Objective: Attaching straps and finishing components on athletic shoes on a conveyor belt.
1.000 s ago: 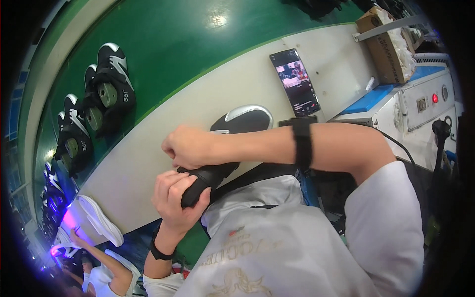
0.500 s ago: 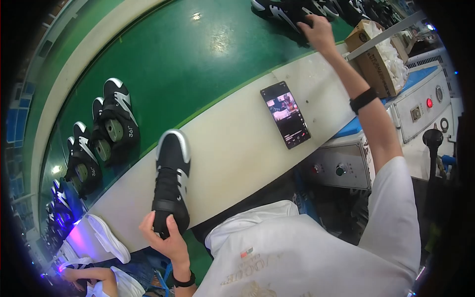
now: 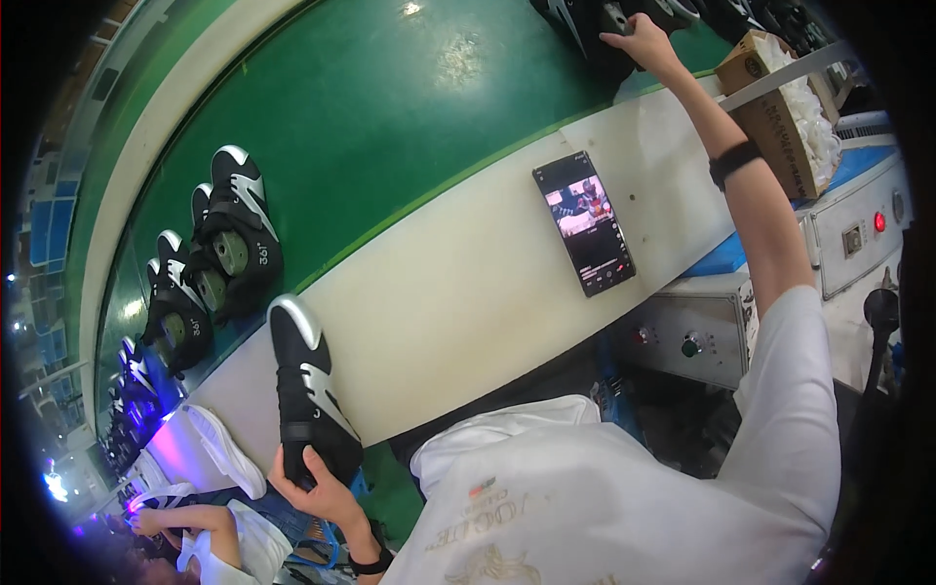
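My left hand [image 3: 317,485] grips the heel end of a black sneaker [image 3: 302,380] with a silver toe and white side stripes. The sneaker's toe points away from me, over the left part of the pale work surface [image 3: 429,302]. My right hand [image 3: 645,46] reaches far out to the upper right. Its thumb and fingers close on the heel end of another black shoe [image 3: 590,44] on the green belt [image 3: 380,127]; the fingertips are partly hidden against it. Each wrist wears a black band.
Several black-and-silver shoes [image 3: 239,210] stand along the belt's left side. A phone [image 3: 585,224] with a lit screen lies on the pale surface. White soles [image 3: 224,453] rest at lower left, near another person [image 3: 219,536]. At right are a cardboard box [image 3: 780,127] and white control boxes [image 3: 702,327].
The sneaker in my left hand has swung its toe to the left and moved left. My right hand stays at the far shoe, its fingers now closer around the heel. The view has shifted slightly.
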Demonstrator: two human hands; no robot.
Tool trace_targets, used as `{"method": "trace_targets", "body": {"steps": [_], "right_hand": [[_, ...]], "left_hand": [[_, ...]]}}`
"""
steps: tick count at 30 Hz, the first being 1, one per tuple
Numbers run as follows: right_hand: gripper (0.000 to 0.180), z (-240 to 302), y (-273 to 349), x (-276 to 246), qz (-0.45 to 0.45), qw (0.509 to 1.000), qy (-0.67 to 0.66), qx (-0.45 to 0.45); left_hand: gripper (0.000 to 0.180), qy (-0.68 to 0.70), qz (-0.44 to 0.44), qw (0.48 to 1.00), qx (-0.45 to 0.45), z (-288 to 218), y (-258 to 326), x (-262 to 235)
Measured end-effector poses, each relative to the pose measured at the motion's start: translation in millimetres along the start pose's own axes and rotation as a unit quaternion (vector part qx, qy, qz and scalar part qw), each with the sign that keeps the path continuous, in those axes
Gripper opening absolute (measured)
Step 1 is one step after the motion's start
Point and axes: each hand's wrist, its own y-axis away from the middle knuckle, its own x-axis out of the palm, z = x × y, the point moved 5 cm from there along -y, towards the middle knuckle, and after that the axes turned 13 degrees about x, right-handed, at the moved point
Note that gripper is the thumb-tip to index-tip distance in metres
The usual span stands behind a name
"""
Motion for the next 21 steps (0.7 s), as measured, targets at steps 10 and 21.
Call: {"method": "trace_targets", "body": {"steps": [10, 21], "right_hand": [[0.063, 79.8, 65.9, -5.8, 0.224, 0.928, -0.216, 0.207], [0.044, 184.2, 261.6, -75.1, 0.446, 0.854, -0.248, 0.098]], "left_hand": [[0.040, 0.012, 0.004, 0.999, -0.037, 13.6, -11.7, -16.6], [0.064, 0.388, 0.241, 0.886, 0.084, -116.0, -19.0, 62.1]]}}
